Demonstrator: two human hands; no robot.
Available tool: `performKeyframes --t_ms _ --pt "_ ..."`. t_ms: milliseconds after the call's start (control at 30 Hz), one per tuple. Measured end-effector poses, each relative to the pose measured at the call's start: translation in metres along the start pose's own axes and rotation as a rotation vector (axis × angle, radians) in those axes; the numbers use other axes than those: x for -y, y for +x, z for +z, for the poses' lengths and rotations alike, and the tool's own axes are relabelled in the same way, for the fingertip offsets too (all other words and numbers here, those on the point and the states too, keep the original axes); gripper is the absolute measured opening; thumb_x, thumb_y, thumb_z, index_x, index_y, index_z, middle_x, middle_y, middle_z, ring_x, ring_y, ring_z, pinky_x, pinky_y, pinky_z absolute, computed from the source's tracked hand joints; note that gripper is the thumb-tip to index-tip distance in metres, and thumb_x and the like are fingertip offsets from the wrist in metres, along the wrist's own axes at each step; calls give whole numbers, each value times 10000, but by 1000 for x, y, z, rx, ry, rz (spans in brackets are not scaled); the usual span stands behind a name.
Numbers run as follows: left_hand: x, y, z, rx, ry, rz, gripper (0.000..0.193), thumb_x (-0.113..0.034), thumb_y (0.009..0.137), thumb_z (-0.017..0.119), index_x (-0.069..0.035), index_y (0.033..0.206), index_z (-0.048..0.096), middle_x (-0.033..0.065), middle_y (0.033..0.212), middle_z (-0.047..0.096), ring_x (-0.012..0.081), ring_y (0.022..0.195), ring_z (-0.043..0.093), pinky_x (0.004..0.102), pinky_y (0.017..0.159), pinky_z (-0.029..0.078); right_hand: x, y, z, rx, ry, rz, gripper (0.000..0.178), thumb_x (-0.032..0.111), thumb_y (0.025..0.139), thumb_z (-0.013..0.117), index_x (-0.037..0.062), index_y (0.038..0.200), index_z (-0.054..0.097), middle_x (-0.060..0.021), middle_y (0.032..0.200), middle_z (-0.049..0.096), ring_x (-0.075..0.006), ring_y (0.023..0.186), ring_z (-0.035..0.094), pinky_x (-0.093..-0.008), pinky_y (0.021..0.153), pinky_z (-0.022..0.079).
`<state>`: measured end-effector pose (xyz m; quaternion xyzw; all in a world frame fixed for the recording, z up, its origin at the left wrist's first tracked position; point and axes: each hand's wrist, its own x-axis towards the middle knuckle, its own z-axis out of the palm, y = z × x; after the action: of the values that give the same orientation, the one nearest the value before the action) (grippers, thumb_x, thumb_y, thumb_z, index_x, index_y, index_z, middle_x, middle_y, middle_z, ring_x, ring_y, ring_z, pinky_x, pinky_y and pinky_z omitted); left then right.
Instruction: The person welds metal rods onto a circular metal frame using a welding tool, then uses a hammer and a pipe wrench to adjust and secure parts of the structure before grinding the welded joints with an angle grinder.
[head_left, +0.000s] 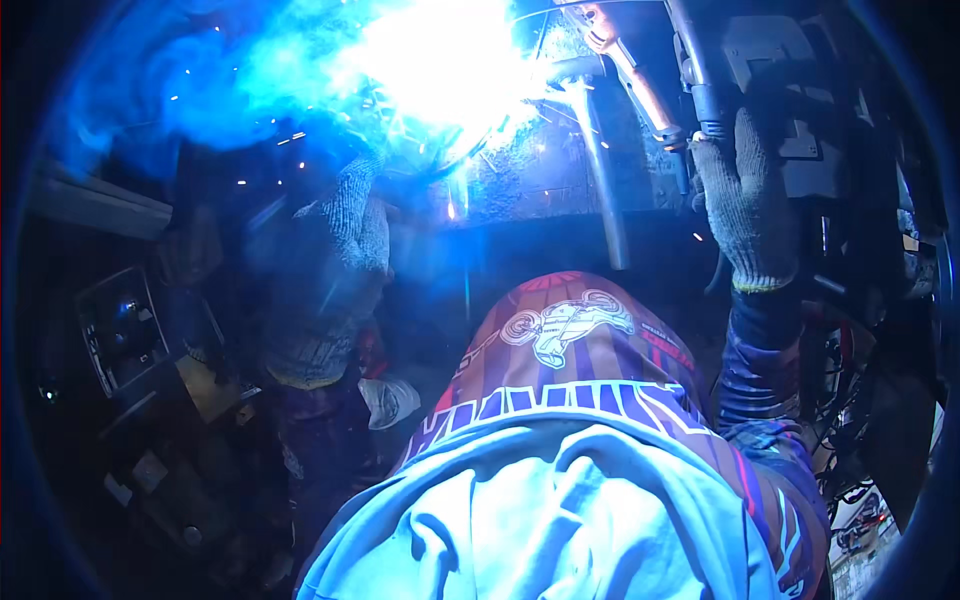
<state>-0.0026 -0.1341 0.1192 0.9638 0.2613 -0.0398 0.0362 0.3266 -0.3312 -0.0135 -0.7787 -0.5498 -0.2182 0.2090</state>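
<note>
A white-blue glare (440, 70) occupies the upper middle of the view; the surface directly beneath it is washed out and cannot be read. A grey tubular tool (690, 55) stands to the right of the glare, its dark lower end meeting the gloved right hand (742, 205). That hand's thumb and fingers appear extended and spread near the tool's end; whether they grip it cannot be determined. The gloved left hand (350, 225) is raised just below and left of the glare, fingertips toward it; haze and shadow obscure them, so whether they are closed or hold anything cannot be told.

Beside the tubular tool, a copper-toned rod-like tool (635, 80) lies at a slant. A straight metal bar (602, 185) runs downward, between the glare and the right hand. Blue smoke (215, 85) spreads to the left, with sparks below it. A framed rectangular panel (125, 330) sits at the far left. The wearer's patterned shirt (590, 365) and pale blue cloth (550, 515) fill the lower middle.
</note>
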Motion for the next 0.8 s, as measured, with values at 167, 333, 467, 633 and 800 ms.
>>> performKeyframes --t_ms 167,333,467,633,800 --pt "6 -2 2 -45 146 88 398 -94 981 545 -59 1376 580 185 1213 674 319 1090 674 407 961 516 -14 -4 -3 21 -208 -237 434 192 997 672 18 1385 584 -238 1270 627 -324 1083 681 -442 819 596" --pt "3 2 -2 -104 198 147 409 -84 996 531 -62 1403 568 191 1253 667 331 1122 671 410 990 512 -27 -15 5 183 -277 -152 421 173 1027 603 103 1439 551 -246 1293 599 -393 1102 664 -459 850 593" --pt "1 10 -1 -83 43 83 417 -76 1008 520 -65 1424 559 196 1285 662 340 1149 669 413 1013 508 10 9 -12 272 448 403 553 217 1018 617 32 1510 445 -279 1311 616 -406 1156 663 -440 887 573" --pt "-16 17 -10 -15 -220 -114 429 -67 1024 506 -69 1450 547 202 1324 655 352 1181 667 416 1043 503 15 18 -16 281 567 517 604 262 1015 610 59 1547 407 -271 1431 562 -438 1256 609 -459 959 539" --pt "-6 15 -5 50 -120 -117 418 -82 1010 552 -77 1428 550 200 1265 680 366 1114 689 435 968 537 23 28 -25 335 594 628 607 302 975 627 11 1481 462 -305 1228 658 -460 1128 668 -498 902 545"
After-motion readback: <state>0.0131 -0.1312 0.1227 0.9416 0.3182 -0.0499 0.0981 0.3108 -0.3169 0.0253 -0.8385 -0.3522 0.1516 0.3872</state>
